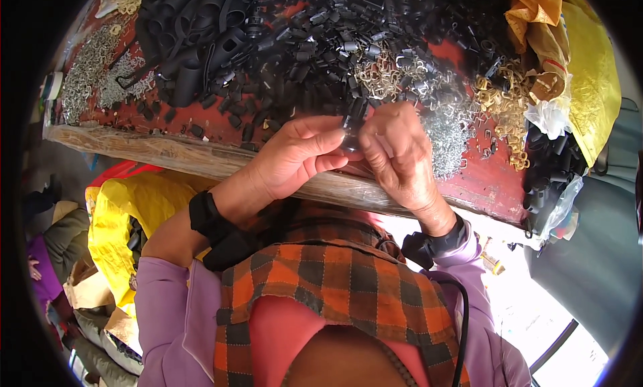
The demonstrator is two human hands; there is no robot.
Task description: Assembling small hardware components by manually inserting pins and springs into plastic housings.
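My left hand (295, 154) pinches a small dark, shiny part (350, 144) between thumb and fingertips, just above the front edge of the red table (492, 189). Beside it, my right hand (400, 149) is closed, its fingers curled toward the same part. Whatever lies inside the right fingers is hidden. Behind the hands spreads a heap of small black pieces (301, 58), some fitted with metal. Silver wire clips (445, 136) are piled right beside my right hand, and brass-coloured clips (378, 77) lie farther back.
Black tubes (191, 79) and more metal clips (84, 72) cover the table's left. Gold-coloured fittings (506, 112) lie at the right, near a yellow bag (589, 72). A wooden rail (167, 156) edges the front. Another yellow sack (117, 219) stands below left.
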